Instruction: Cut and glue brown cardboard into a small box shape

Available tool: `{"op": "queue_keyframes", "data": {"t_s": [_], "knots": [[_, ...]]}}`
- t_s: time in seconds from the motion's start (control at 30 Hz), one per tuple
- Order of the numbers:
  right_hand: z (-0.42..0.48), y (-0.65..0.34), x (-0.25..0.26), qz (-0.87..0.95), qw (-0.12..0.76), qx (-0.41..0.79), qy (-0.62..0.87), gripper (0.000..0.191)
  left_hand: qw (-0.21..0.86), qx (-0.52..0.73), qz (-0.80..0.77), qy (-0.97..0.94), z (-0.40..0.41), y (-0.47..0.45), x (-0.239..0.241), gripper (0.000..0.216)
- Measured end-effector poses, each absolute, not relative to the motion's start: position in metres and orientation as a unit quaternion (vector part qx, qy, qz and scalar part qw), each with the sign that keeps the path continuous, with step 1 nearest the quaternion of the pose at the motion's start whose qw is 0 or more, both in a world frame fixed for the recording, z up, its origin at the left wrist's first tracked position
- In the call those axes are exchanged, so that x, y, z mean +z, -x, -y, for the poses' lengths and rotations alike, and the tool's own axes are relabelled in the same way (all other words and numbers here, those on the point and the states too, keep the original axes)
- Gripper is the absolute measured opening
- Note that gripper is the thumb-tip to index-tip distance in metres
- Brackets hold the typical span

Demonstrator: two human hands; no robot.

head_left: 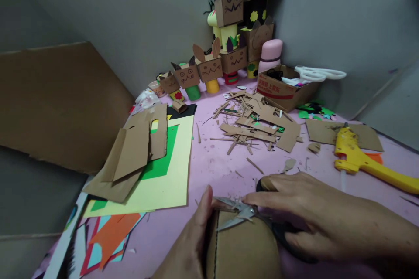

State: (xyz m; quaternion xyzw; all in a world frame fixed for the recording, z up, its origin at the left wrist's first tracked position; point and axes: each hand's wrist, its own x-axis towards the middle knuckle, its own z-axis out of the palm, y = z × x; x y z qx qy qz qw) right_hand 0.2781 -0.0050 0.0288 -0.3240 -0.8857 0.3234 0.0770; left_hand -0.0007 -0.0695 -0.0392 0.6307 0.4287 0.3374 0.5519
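Observation:
My left hand point(188, 244) grips a rounded piece of brown cardboard point(244, 248) at the bottom of the view, thumb along its upper left edge. My right hand point(314, 213) is closed on black-handled scissors point(237, 216), whose metal blades are parted at the top edge of the cardboard. A dashed line runs down the left side of the cardboard piece.
A pink table point(216, 161) holds cardboard offcuts point(258, 126), stacked coloured paper with cardboard pieces point(147, 161), a yellow glue gun point(366, 163), a small box point(284, 89) with white scissors point(319, 74), and cardboard animal figures point(209, 69) in the corner. A large cardboard sheet point(55, 104) leans at left.

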Motion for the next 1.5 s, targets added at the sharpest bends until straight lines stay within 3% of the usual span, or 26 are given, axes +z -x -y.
{"op": "queue_keyframes", "data": {"t_s": [0.23,0.57,0.77,1.5], "knots": [[0.005,-0.28,0.031,0.883,0.064,0.357,0.298,0.066,0.551,0.329,-0.437,-0.63,0.07,-0.002,-0.034,0.138],[0.006,-0.285,0.028,0.893,0.069,0.313,0.316,0.069,0.54,0.339,-0.447,-0.627,0.071,0.004,-0.035,0.139],[0.005,-0.284,0.027,0.887,0.076,0.32,0.325,0.05,0.548,0.335,-0.45,-0.62,0.069,0.0,-0.032,0.139],[0.003,-0.282,0.022,0.914,0.131,0.259,0.284,0.033,0.56,0.341,-0.423,-0.625,0.068,-0.002,-0.034,0.134]]}}
